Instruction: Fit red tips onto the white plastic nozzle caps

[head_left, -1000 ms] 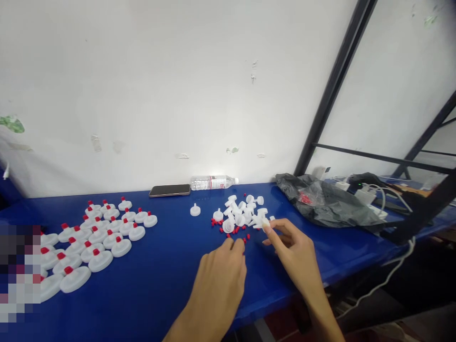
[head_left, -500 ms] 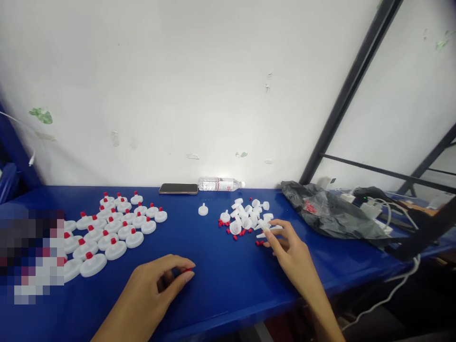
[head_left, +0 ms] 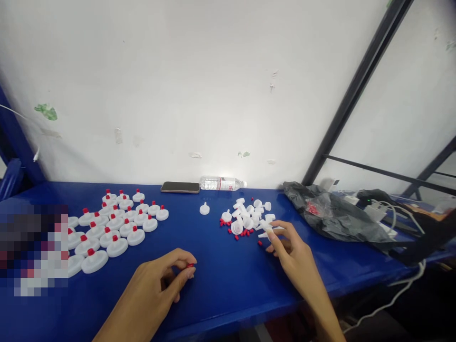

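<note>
My left hand is closed over the blue tabletop, pinching a small red cap between thumb and fingertips. At the right, my right hand has its thumb and index finger on a white spouted cap at the near edge of a loose pile. The fingers partly hide that piece. The pile of white spouted caps lies with several small red caps scattered around it. One red cap lies beside my right fingers. A single white spouted cap stands upright apart from the pile.
White spouted caps with red tips stand in rows at the left, partly covered by a blurred patch. A phone and a clear bottle lie along the wall. A black plastic bag and cables sit at the right.
The view has shifted slightly. My left hand has turned a little, showing more of the red cap. Two red caps showed beside my right fingers; now one does.
</note>
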Motion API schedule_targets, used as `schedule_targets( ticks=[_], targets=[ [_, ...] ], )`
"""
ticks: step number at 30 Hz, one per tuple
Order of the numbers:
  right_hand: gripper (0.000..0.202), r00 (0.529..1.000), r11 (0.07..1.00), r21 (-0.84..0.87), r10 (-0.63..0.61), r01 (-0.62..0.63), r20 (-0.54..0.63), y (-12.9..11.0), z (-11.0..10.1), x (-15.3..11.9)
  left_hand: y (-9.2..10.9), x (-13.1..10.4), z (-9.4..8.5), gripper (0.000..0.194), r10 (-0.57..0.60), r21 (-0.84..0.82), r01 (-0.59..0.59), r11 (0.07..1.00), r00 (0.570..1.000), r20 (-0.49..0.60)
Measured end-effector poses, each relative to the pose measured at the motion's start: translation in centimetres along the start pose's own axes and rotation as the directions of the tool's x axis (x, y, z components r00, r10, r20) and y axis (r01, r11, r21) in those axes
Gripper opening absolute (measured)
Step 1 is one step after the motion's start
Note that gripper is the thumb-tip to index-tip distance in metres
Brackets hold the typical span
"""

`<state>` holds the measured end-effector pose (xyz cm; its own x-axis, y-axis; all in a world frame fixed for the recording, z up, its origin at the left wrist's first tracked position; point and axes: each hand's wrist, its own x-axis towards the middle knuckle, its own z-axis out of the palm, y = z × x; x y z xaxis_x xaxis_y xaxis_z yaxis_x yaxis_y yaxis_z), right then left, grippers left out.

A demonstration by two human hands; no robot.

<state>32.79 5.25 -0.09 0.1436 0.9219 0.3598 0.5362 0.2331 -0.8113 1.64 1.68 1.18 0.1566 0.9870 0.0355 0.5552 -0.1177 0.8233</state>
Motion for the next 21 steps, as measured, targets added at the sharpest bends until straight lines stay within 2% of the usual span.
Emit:
schedule_targets(
  ticks=[3, 6, 12, 18, 21],
  targets=[
    [0.037, 0.997, 0.999, 0.043, -0.036, 0.034, 0.063, 0.03, 0.04, 0.00, 0.11, 0.05, 0.06, 0.030, -0.005, 0.063, 0.006, 0.998, 1.000, -0.010],
    [0.037, 0.998, 0.998, 0.054, -0.045, 0.042, 0.044, 0.29, 0.03, 0.02, 0.04, -0.08, 0.09, 0.031, -0.013, 0.106, 0.017, 0.994, 0.999, -0.037],
    [0.039, 0.999, 0.999, 0.022, -0.026, 0.025, 0.033, 0.33, 0.01, 0.03, 0.20, -0.08, 0.13, 0.031, -0.016, 0.081, 0.023, 0.996, 0.996, -0.086],
    [0.038, 0.999, 1.000, -0.017, -0.024, 0.025, 0.036, 0.33, 0.11, 0.00, 0.20, 0.09, 0.05, 0.036, -0.051, 0.046, 0.054, 0.997, 0.997, -0.054],
    [0.037, 0.999, 1.000, -0.022, -0.019, 0.020, 0.043, 0.34, 0.17, 0.03, 0.00, 0.07, 0.02, 0.036, -0.029, 0.035, 0.031, 0.999, 0.998, -0.057]
  ],
)
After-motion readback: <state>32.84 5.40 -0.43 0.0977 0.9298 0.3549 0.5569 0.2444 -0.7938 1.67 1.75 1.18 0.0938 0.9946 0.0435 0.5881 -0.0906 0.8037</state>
